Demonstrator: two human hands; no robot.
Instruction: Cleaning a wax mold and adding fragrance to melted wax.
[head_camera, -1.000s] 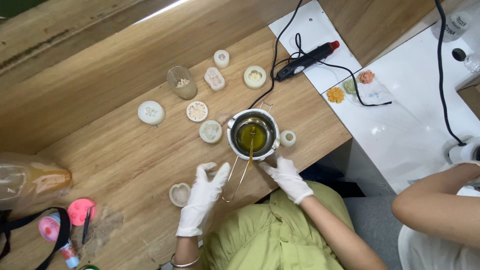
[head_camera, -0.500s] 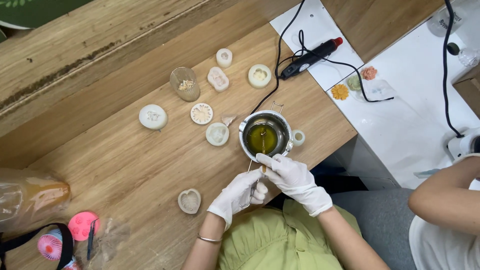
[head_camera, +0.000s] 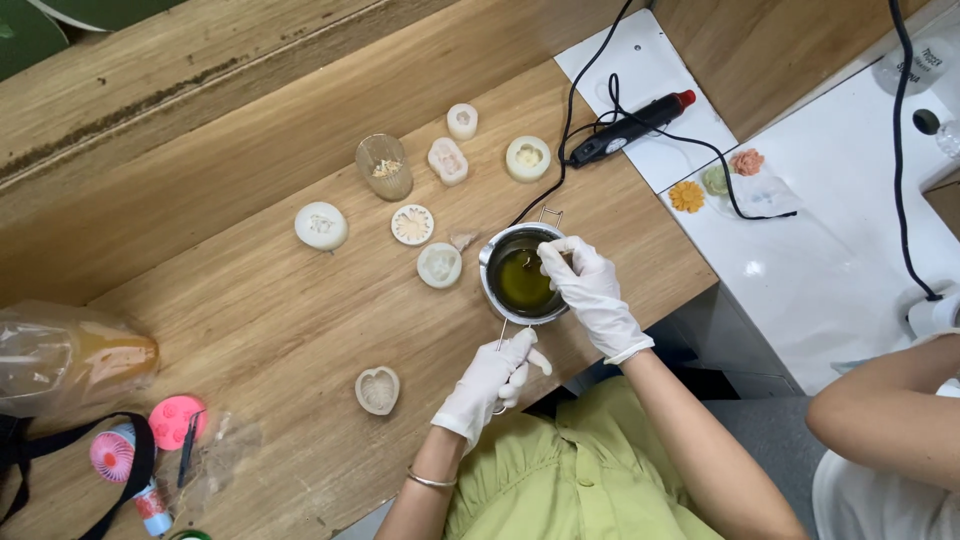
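bright even light from overhead, soft faint shadows, sharp centre, slight blur w/ bending at edges, glare on white counter (head_camera: 840, 250)

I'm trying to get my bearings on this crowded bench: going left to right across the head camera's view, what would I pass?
Clear plastic bag → pink handheld fan → round white mould → heart-shaped mould → left hand → metal pot of yellow-green liquid → right hand → black heat tool → orange flower.

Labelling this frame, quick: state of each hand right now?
Left hand: closed around the wire handle of the metal pot.
Right hand: over the pot's rim, fingers curled; grip cannot be told.
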